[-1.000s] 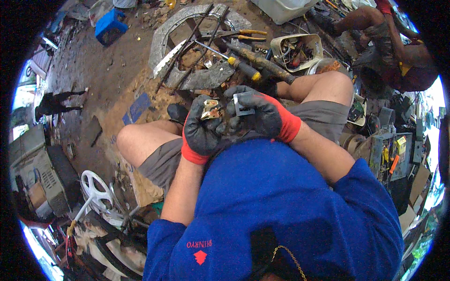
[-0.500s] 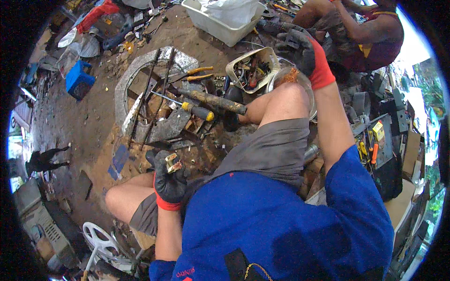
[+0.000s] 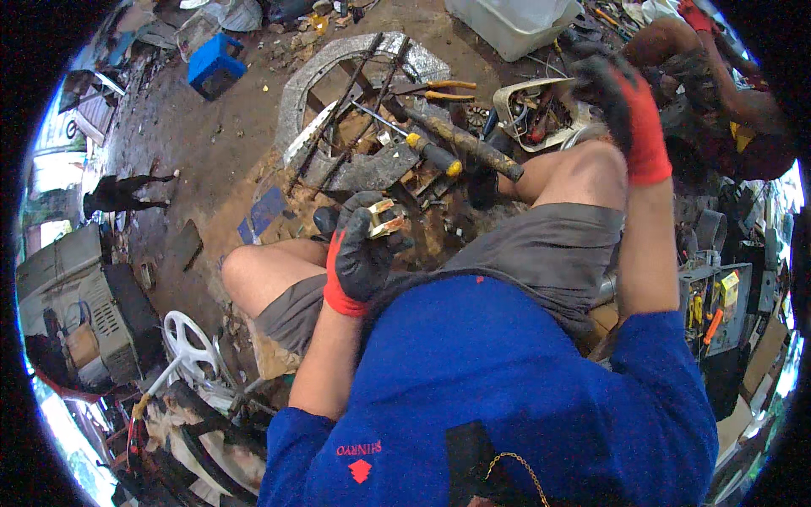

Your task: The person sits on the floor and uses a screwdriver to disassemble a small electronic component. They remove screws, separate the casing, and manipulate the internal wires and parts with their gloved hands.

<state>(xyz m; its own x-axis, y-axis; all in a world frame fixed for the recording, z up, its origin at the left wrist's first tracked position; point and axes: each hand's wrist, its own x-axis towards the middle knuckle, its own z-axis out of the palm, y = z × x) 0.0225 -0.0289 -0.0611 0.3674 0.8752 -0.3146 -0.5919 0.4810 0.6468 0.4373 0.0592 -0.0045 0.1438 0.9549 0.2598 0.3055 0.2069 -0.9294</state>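
My left hand [image 3: 365, 258], in a black glove with a red cuff, is closed around a small cream-coloured, squarish hollow frame [image 3: 387, 219] with reddish-brown marks, held above my bent left leg. My right hand [image 3: 625, 114], gloved alike, is raised beyond my right knee, beside a cream bin [image 3: 507, 106] of wires and small parts. Its fingers are smeared, and whether they hold anything is unclear. In front of me a grey metal ring [image 3: 296, 93] lies on the ground. Across and beside it are a yellow-and-black screwdriver [image 3: 435, 155], orange-handled cutters [image 3: 448, 89] and a thick rod [image 3: 473, 145].
A white tub [image 3: 515, 25] stands ahead, and a blue stool [image 3: 216, 65] is far left. A dog [image 3: 127, 193] is on the ground to the left. Another person [image 3: 710, 93] sits at the right. A tool tray [image 3: 718, 308] lies beside my right arm; a white wheel [image 3: 190, 346] is lower left.
The whole view has shifted, so the scene sits farther right and higher. The left hand still grips the small frame. My right hand has changed pose, and its fingers are now more blurred.
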